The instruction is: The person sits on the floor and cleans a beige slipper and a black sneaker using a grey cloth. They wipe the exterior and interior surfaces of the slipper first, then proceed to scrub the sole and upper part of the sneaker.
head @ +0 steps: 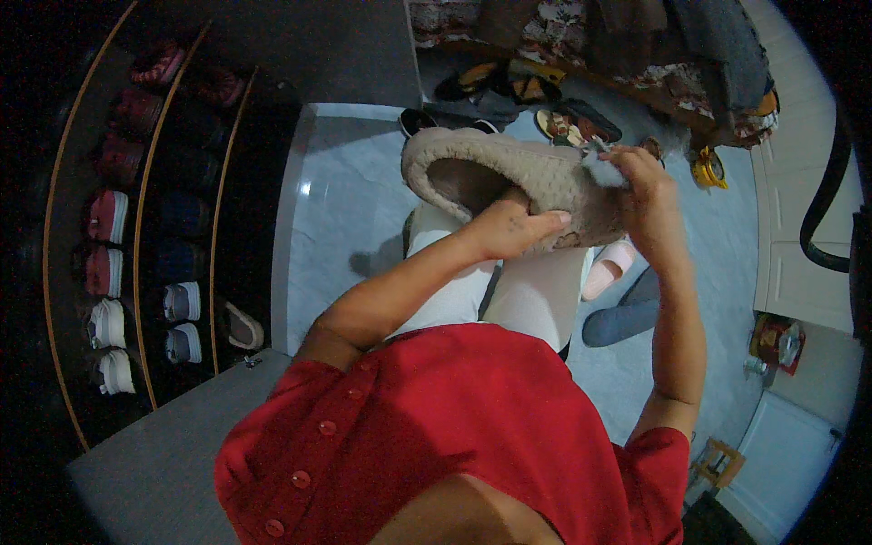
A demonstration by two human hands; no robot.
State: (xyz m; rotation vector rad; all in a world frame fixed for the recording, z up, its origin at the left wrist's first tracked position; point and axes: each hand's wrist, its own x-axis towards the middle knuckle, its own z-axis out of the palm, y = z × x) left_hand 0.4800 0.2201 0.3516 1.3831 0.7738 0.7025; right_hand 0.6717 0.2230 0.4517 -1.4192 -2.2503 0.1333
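Observation:
A beige plush slipper (pixel 552 170) is held up above my knees, its opening facing me at the left. My left hand (pixel 514 228) grips it by the edge of the opening, with fingers inside and the thumb on the outer plush. At the slipper's right end, my right hand (pixel 637 177) pinches a pale, fluffy wad or cloth (pixel 603 170) against the upper. The fingers of my right hand are partly blurred, and what the wad is made of cannot be told.
On the left, an open shoe cabinet holds rows of sneakers (pixel 107 216) and a similar slipper (pixel 245 328). Sandals (pixel 562 126), a pink slipper (pixel 608 269) and a grey slipper (pixel 616 325) lie on the tiled floor. Clothes (pixel 722 61) hang at the top right, near a yellow round object (pixel 710 167).

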